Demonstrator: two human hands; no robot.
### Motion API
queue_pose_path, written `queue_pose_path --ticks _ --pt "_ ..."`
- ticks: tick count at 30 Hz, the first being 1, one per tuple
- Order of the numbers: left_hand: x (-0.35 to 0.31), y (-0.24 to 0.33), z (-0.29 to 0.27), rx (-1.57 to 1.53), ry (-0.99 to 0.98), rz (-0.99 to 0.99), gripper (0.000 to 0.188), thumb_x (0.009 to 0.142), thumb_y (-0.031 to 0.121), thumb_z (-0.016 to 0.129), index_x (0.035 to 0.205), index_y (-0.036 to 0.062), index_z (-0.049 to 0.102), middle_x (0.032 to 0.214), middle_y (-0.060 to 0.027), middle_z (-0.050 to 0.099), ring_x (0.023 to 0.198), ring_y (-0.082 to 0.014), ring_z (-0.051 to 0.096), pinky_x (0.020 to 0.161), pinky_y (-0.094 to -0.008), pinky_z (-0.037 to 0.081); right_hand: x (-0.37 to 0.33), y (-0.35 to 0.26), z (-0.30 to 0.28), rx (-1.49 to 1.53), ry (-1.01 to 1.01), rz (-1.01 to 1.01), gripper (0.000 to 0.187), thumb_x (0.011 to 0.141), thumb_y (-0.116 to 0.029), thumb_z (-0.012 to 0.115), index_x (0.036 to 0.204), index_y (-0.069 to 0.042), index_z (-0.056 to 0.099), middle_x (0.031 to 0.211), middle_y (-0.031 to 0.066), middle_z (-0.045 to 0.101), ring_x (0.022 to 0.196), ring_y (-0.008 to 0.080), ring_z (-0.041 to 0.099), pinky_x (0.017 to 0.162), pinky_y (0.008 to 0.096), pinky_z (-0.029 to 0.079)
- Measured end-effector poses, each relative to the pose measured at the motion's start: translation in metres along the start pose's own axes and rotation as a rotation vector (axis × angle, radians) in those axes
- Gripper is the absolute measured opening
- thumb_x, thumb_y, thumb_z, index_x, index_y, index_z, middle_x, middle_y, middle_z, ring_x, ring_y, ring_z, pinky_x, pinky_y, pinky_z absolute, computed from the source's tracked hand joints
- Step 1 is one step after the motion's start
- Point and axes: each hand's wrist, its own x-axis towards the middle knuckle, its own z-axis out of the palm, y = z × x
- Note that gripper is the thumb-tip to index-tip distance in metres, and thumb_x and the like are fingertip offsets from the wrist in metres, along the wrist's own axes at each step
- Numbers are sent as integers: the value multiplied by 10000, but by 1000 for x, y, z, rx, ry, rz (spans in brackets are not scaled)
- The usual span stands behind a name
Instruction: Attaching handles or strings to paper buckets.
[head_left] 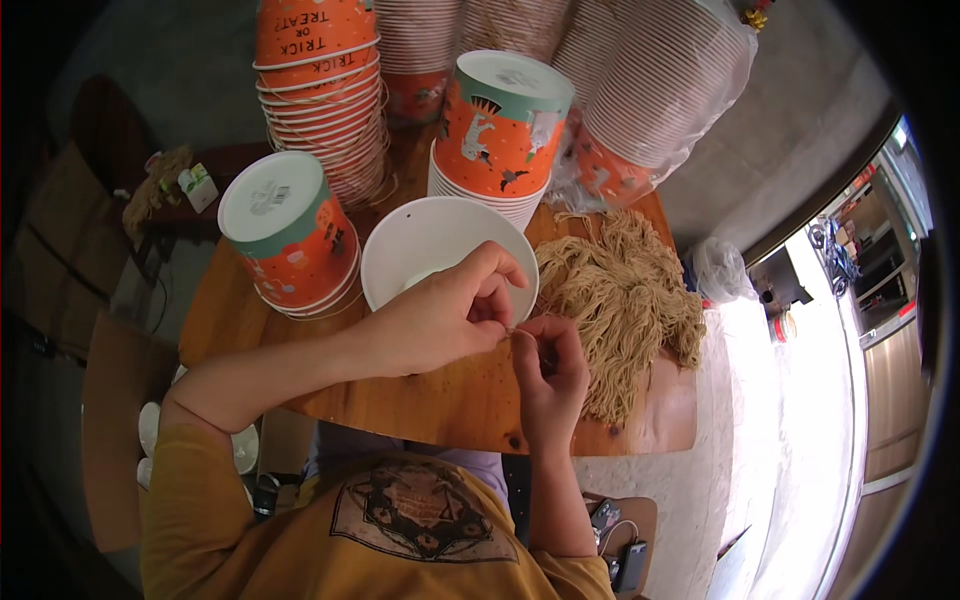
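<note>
A white paper bucket (395,245) lies tipped with its open mouth towards me. A small hole shows near its far rim. My left hand (450,300) reaches across the mouth, thumb and fingers pinched at the near right rim. Right beside it, my right hand (552,365) is closed in a pinch too. Between the fingertips of both hands runs a thin tan string (513,331), mostly hidden by the fingers. A loose heap of tan strings (620,310) lies just right of my hands.
To the left stand orange-and-green paper buckets (300,240), upside down and nested. Behind are taller stacks of patterned buckets (505,130), one stack wrapped in clear plastic (660,90). All rest on a wooden table (400,400) with a rounded front edge.
</note>
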Motion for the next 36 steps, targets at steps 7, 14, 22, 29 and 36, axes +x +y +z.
queue_pose_path --ticks 7,14,22,29,36 --pt "1 4 2 -27 -6 -24 415 869 -18 589 1229 56 396 896 -18 573 853 -90 535 804 -263 429 -3 0 -2 25 65 -138 165 839 22 597 986 -44 561 843 21 554 627 52 492 508 184 388" --pt "0 8 3 -21 -3 -67 425 863 -32 586 1232 64 397 892 -14 563 817 -87 510 775 -252 427 -4 -4 -5 -269 27 -450 120 796 45 611 884 -36 605 883 61 532 567 83 482 472 218 386" --pt "-6 12 10 101 34 8 446 846 -60 590 1228 69 398 860 -30 567 794 -115 549 773 -293 465 -3 1 -6 -193 11 -301 67 840 18 614 884 -29 595 893 44 536 571 67 484 490 204 383" --pt "-6 10 18 386 99 237 431 841 -52 608 1207 73 416 829 -66 573 759 -208 608 717 -346 500 -2 -2 -9 -236 -1 -303 121 818 2 650 910 -41 585 898 38 546 571 66 505 486 209 402" --pt "-5 9 20 607 173 486 469 816 -53 636 1211 81 422 841 -80 570 770 -246 608 705 -372 502 1 -4 -10 -391 17 -403 163 788 -4 687 906 -58 589 914 46 558 566 98 528 469 238 436"
